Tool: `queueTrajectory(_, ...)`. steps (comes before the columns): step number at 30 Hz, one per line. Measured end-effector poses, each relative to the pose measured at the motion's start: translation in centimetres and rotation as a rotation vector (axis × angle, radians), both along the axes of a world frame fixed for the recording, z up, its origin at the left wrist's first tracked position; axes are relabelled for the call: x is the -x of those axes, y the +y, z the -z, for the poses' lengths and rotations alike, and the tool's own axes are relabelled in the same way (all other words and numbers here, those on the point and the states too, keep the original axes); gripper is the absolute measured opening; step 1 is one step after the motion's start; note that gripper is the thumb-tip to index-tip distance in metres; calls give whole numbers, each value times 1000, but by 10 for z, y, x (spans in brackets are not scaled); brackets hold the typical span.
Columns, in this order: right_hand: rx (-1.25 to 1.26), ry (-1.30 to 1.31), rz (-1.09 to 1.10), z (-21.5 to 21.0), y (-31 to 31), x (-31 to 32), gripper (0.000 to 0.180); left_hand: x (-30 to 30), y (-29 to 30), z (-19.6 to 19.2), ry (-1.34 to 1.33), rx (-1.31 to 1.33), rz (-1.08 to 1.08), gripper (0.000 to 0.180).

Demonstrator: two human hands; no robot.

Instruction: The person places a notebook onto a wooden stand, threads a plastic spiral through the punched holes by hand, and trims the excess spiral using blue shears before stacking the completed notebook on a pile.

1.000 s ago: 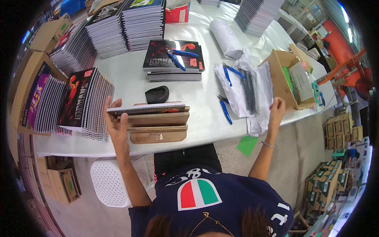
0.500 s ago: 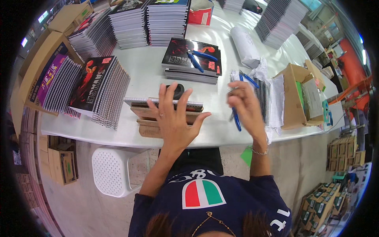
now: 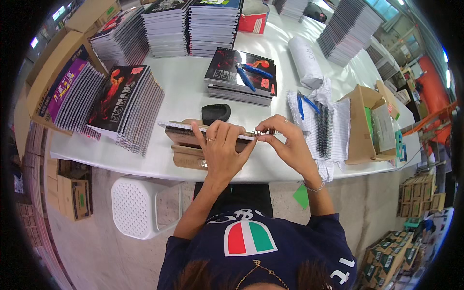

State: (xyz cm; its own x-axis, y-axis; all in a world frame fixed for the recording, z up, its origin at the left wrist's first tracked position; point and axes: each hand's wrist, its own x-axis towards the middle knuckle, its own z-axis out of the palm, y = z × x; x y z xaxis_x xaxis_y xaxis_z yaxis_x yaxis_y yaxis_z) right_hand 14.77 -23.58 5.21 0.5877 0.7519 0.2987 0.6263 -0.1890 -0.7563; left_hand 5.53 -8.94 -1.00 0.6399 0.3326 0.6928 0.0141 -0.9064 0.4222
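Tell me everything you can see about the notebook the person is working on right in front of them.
The notebook is a thin stack of white pages lying flat on brown wooden blocks at the near edge of the white table. The left hand presses down on it, fingers spread. The right hand pinches a metal spiral coil at its near right edge; the coil sits only partly along that edge. A black pad lies just behind it.

White table (image 3: 186, 89); white plastic stool (image 3: 137, 205) on concrete floor (image 3: 96, 256); cartons (image 3: 72, 195) beside.
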Motion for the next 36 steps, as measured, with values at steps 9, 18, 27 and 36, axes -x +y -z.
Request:
queueTrajectory(9, -38, -219, -115, 3, -3, 7, 20, 8, 0, 31, -134, 28, 34, 32)
queueTrajectory(18, 9, -259, -217, -5, -2, 7, 23, 10, 2, 38, -204, -23, 54, 33)
queueTrajectory(27, -40, -34, -60, 5, -3, 16, 21, 4, 11, 8, -9, -130, 32, 30)
queueTrajectory(36, 17, 48, 120, 3, 1, 23, 12, -1, 23, -13, 51, -132, 270, 27)
